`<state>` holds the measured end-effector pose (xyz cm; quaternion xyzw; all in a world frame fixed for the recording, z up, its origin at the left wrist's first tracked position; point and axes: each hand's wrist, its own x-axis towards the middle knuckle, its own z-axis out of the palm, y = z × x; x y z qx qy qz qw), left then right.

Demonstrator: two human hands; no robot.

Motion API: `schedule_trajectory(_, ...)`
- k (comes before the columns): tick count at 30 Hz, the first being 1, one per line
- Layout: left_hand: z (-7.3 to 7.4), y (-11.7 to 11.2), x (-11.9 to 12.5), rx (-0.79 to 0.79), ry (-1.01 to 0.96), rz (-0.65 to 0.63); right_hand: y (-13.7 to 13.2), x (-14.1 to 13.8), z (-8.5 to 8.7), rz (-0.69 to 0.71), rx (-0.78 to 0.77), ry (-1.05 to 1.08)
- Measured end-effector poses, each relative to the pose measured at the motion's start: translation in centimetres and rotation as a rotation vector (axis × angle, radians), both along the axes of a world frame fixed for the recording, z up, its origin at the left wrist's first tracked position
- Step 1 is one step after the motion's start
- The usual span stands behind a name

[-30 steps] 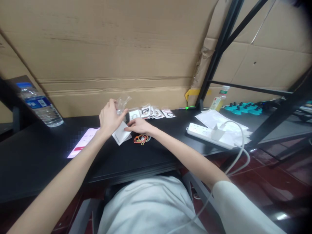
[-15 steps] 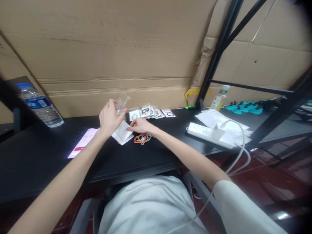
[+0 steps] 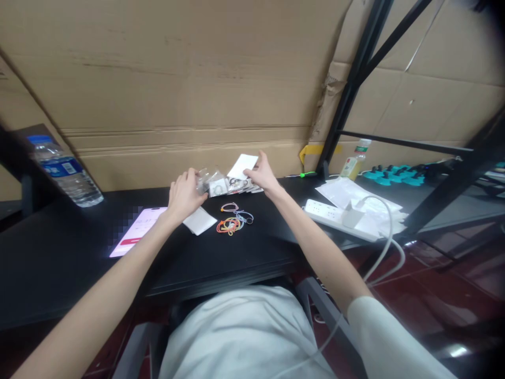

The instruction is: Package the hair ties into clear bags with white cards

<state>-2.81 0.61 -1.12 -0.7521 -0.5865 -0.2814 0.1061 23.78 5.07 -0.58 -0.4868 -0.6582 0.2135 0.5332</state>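
My left hand [image 3: 183, 193] is closed on a small clear plastic bag [image 3: 206, 177] just above the black table [image 3: 59, 252]. My right hand [image 3: 263, 174] pinches a white card [image 3: 242, 166] and holds it up over the row of small packets [image 3: 232, 185] at the back of the table. A stack of white cards [image 3: 200, 220] lies by my left wrist. Coloured rubber bands [image 3: 233, 220] lie loose in front of the packets.
A lit phone [image 3: 136, 230] lies left of the cards. A water bottle [image 3: 63, 170] stands at the far left. A white power strip [image 3: 338, 218] with a charger and cable, white papers [image 3: 347, 193], a small bottle [image 3: 354, 161] and teal parts [image 3: 394, 175] sit right. Cardboard lines the back; black shelf struts cross right.
My right hand lifted one white card off the stack and carried it up and right over the packets. My left hand lowered the clear bag toward the packets. More rubber bands now show.
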Motion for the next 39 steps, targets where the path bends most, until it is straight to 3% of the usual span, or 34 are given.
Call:
schedule_trajectory(9, -0.5, 0.0, 0.3, -0.078, 0.053, -0.075, -1.6, -2.6, 0.5, 0.087, 0.052, 0.133)
schedule_trajectory(16, -0.1, -0.5, 0.9, -0.099, -0.029, -0.139, -2.4, -3.2, 0.2, 0.015, 0.153, 0.2)
schedule_trajectory(23, -0.2, -0.5, 0.8, -0.05, -0.073, -0.124, -2.2, -2.9, 0.0, -0.028, 0.094, 0.112)
schedule_trajectory(30, -0.3, -0.5, 0.8, -0.009, -0.071, -0.091, -1.5, -2.3, -0.3, 0.024, 0.157, -0.057)
schedule_trajectory(39, -0.4, -0.4, 0.8, 0.054, -0.018, -0.117, -1.3, -1.4, -0.2, 0.047, 0.084, -0.169)
